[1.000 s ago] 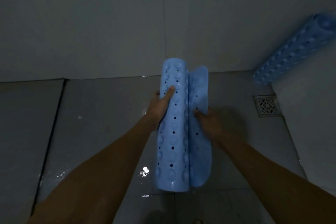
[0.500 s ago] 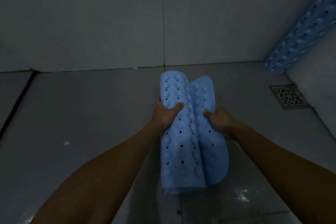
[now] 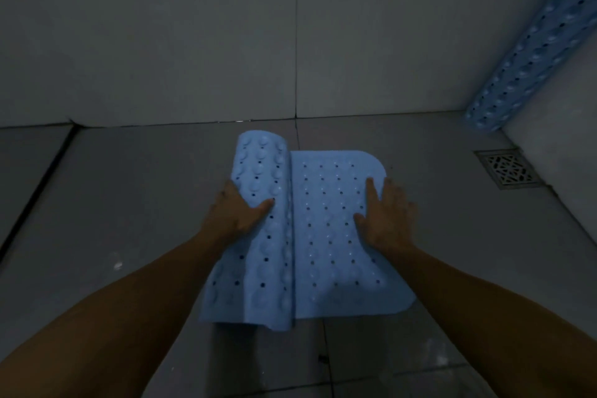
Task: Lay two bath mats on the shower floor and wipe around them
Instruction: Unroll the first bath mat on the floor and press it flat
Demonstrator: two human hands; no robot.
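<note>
A light blue bath mat [image 3: 326, 223] with holes and suction cups lies partly unrolled on the grey tiled shower floor [image 3: 135, 203]. Its right part is flat; its left part is still a roll. My left hand [image 3: 235, 213] rests on the roll, thumb on top of it and fingers around its left side. My right hand [image 3: 387, 216] presses flat, fingers spread, on the mat's right edge. A second blue mat [image 3: 529, 52], rolled up, leans against the wall in the far right corner.
A square metal floor drain [image 3: 507, 168] sits to the right of the mat, below the leaning roll. Grey tiled walls [image 3: 193, 35] stand close behind and to the right. A dark groove [image 3: 38, 184] crosses the floor at the left. The room is dim.
The mat was held upright and rolled in both hands. It now lies on the floor with its right part spread flat, and my right hand has opened onto it.
</note>
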